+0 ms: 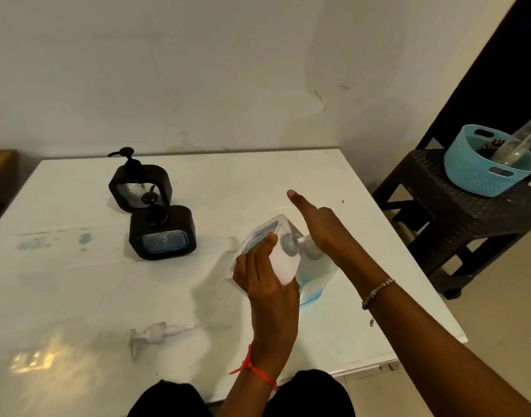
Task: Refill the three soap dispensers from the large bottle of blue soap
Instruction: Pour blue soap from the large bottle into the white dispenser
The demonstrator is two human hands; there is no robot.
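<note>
Left grip is wrapped round the white dispenser, fingers across its flat face, thumb side hidden. The dispenser is lifted off the table and tipped over. Its long axis runs from lower left to upper right in the head view, and its open clear neck points right, toward the right grip.

The bottle of blue soap sits just right of the dispenser, touching or nearly touching it. Its base is toward the person and its mouth end is farther away, level with the dispenser neck. The right grip sits on top of that mouth end with the thumb stuck straight out and away. The fingers are behind the palm, so I can't tell if they wrap the bottle or only rest on it.

Key relation: neck and bottle mouth meet right under the right palm, side by side, with the two axes crossing at an angle. Both hands are on the job, the left steering the neck and the right nearer the bottle. My read is that the next move is lining mouth to neck, and there is spill risk if either one tips further.

The pump lies on its side on the table, near left, well clear of both hands. Two black dispensers stand upright at far left with pumps on, the nearer one showing blue.
</note>
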